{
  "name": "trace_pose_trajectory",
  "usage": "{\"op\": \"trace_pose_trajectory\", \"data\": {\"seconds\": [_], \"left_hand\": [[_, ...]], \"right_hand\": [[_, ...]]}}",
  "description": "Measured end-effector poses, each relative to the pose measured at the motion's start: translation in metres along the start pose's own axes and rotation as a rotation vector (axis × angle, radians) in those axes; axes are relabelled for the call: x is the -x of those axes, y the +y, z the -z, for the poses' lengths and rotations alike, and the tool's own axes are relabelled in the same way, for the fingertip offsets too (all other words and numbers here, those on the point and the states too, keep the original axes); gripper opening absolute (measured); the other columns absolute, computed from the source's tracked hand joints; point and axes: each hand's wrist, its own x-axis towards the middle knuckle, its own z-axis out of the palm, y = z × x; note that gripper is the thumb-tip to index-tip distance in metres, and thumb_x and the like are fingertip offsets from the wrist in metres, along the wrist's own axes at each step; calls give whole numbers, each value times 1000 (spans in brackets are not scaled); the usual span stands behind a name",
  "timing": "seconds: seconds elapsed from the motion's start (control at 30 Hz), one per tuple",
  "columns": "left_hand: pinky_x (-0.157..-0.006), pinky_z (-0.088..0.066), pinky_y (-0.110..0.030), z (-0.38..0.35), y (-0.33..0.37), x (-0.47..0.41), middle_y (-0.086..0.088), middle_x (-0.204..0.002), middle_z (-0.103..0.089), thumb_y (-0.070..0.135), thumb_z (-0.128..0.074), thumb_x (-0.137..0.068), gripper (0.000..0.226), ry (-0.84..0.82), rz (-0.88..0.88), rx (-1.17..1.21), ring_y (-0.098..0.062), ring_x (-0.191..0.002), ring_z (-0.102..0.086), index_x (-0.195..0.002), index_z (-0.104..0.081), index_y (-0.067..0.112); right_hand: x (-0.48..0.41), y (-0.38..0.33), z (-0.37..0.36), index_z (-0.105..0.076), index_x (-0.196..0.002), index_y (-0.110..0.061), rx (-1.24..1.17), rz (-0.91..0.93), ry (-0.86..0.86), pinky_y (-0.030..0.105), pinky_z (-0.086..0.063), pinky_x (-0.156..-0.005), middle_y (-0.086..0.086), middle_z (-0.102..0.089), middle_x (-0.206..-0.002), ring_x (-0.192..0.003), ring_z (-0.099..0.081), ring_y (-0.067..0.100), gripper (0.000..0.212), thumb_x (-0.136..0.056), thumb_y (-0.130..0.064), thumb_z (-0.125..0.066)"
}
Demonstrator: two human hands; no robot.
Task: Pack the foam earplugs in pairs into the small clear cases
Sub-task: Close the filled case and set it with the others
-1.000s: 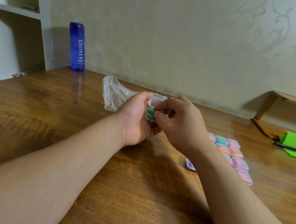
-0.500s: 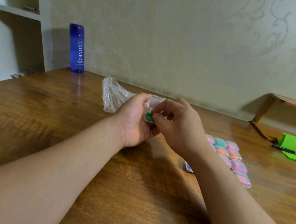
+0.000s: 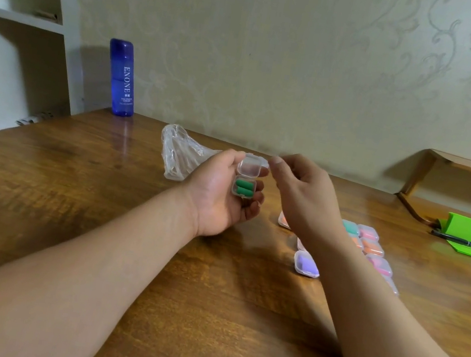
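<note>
With the left hand point(image 3: 222, 194) gripping the open case point(image 3: 245, 180) above the bench point(image 3: 100, 203), both green earplugs point(image 3: 243, 188) seated side by side, bring the empty, loosely curled right hand point(image 3: 302, 195) onto the raised lid point(image 3: 250, 166) and press evenly until it should snap.

blue bottle point(image 3: 122, 77) | label: "ENONE" | smaller print unreadable

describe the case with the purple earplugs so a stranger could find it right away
Start at the cluster of filled cases on the wooden table, under the right forearm. The purple case lies at its near left corner, lid shut. It is the only purple one; the others hold pink, orange or teal.
</note>
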Motion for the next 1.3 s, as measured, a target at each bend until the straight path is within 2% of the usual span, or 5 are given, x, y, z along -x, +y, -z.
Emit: {"op": "trace_pose_trajectory", "data": {"seconds": [0.3,0.47,0.9,1.07,1.3], "left_hand": [[-64,-49,-30,-4,1,7,-10,-86,-60,63,-42,-107,70,-9,36,71,-19,-70,-57,-145,-61,8],[-81,-51,-33,3,5,4,-10,-114,-61,63,-41,-107,73,-6,29,125,-21,-88,-60,-142,-62,3],[-71,-67,-34,-3,-1,4,-15,-96,-74,13,-51,-111,24,-47,-122,-65,-22,-79,-76,-125,-64,-1],[-70,-68,-38,-7,-2,4,-27,-100,-77,9,-52,-111,24,2,-145,-108,-33,-83,-80,-133,-57,0],[-70,-67,-37,-5,-9,-1,-23,-109,-73,5,-52,-110,31,-16,-182,-191,-26,-82,-78,-139,-59,-6]], "right_hand": [[3,-6,2,-81,-105,-22,-202,-27,-123,15,-51,-74,-11,-80,-97,-88,-70,-5,38,-110,-44,-51],[9,-6,-9,-72,-104,-32,194,233,-216,29,-52,-79,-9,-73,-102,-95,-66,5,13,-93,-40,-75],[-5,-2,17,-56,-136,-27,83,143,-176,11,-53,-84,-16,-68,-120,-114,-63,-6,53,-90,-41,-81],[-11,-4,35,-68,-129,-24,112,99,-43,17,-51,-87,-17,-71,-110,-103,-64,-8,29,-103,-36,-65],[-4,-3,23,-67,-126,-30,326,199,-293,18,-51,-90,-18,-71,-114,-108,-65,-1,30,-97,-38,-68]]}}
